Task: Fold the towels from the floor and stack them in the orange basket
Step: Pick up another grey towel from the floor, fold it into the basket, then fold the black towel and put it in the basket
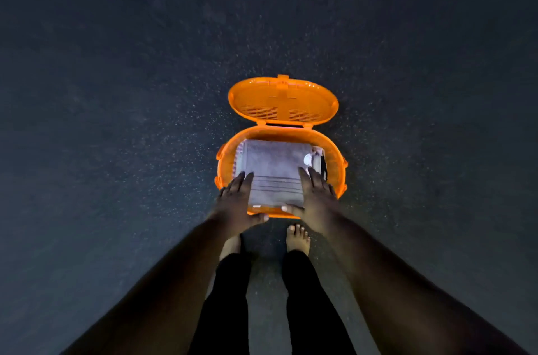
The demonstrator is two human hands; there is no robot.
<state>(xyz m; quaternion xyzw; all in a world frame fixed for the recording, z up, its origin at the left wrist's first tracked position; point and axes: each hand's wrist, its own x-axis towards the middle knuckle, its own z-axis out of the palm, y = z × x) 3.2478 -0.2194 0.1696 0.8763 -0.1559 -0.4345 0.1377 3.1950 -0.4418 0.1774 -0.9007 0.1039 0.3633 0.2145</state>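
Straight fingers (243,180) of the left hand (237,203) lie flat on the near left corner of the folded grey towel (275,171), thumb spread toward the near rim. The right hand (313,197) mirrors it on the near right corner, fingers flat and slightly apart. Under them the towel tops a stack in the orange basket (337,171); beyond, the hinged lid (283,101) stands open. Bare feet (297,238) stand just nearer on the dark floor (116,122).
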